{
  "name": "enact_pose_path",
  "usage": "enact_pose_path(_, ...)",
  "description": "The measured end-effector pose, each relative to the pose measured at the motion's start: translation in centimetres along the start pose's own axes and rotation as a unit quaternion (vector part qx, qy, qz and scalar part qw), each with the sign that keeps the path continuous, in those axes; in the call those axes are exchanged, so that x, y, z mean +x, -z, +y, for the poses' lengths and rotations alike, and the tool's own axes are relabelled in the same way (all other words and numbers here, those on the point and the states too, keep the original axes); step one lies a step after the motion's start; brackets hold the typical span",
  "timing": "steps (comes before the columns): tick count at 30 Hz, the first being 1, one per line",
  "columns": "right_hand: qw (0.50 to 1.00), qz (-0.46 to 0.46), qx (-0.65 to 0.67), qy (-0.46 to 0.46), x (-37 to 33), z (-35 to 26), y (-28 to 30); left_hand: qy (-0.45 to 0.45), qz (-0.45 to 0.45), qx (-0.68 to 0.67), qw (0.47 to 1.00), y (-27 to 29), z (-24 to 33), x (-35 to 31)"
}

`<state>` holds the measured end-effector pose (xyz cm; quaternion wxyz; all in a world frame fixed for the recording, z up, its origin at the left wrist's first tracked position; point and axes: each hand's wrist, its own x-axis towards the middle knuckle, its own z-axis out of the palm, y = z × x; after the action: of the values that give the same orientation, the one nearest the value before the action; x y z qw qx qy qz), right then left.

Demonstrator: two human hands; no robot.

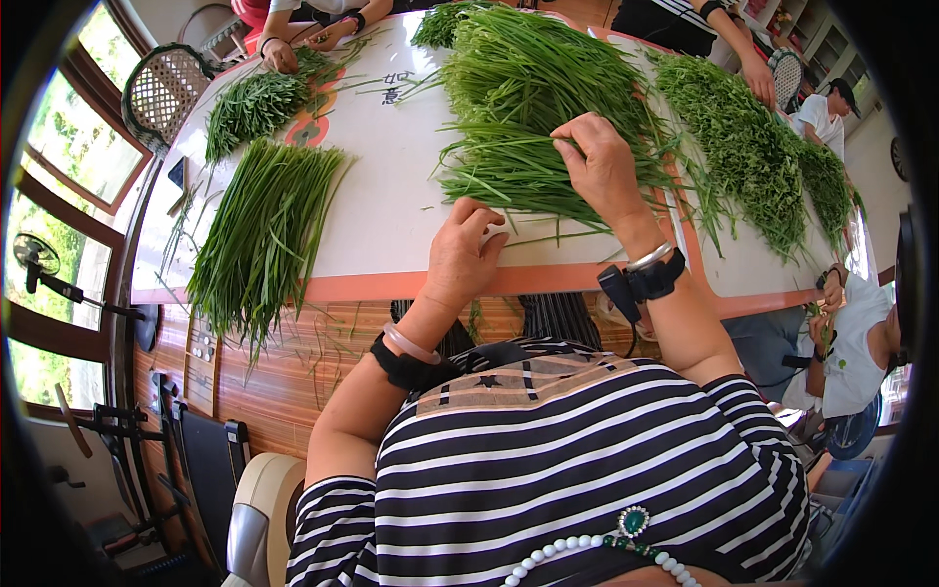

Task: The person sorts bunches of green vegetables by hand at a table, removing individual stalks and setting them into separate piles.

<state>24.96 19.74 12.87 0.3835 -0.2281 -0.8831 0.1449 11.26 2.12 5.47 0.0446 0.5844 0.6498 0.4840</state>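
My right hand (599, 171) is over the near edge of a large heap of long green chives (538, 78), its thumb and fingers drawn together in a pinch. Lower and to the left, my left hand (468, 249) hovers close to the table's near edge with curled fingers. Whatever either hand pinches is too fine to make out. A few loose blades lie on the white tabletop between the hands. To my left, a neat bundle of chives (264, 230) lies with its tips drooping over the table's edge.
The white table (381, 205) has an orange border. Leafy greens (743, 147) are heaped along its right side, and a smaller pile (256, 108) sits far left near a co-worker's hand (280, 56). Another person (851, 333) handles greens at right. A phone (177, 173) lies at the left edge.
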Motion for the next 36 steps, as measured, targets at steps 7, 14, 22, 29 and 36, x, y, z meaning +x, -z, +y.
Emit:
enact_pose_path(7,0.982,-0.05,-0.154,0.099,-2.6,-2.9,-2.7,0.055,-0.013,-0.091,0.994,1.0,0.2,-0.7)
enact_pose_path(14,0.995,-0.046,-0.012,0.083,-2.9,-3.3,-4.3,0.063,-0.031,-0.141,0.987,1.7,-0.4,-0.6)
enact_pose_path(22,0.959,-0.172,0.221,-0.036,-4.4,-5.8,-4.0,0.204,0.001,-0.403,0.892,2.9,-2.3,-0.4)
enact_pose_path(29,0.945,-0.262,0.195,-0.031,-5.5,-4.1,-3.5,0.239,0.049,-0.588,0.771,4.3,-3.2,-0.6)
enact_pose_path(36,0.904,-0.265,0.268,-0.201,-4.9,-6.4,-2.9,0.258,0.04,-0.617,0.743,4.5,-3.4,-0.7)
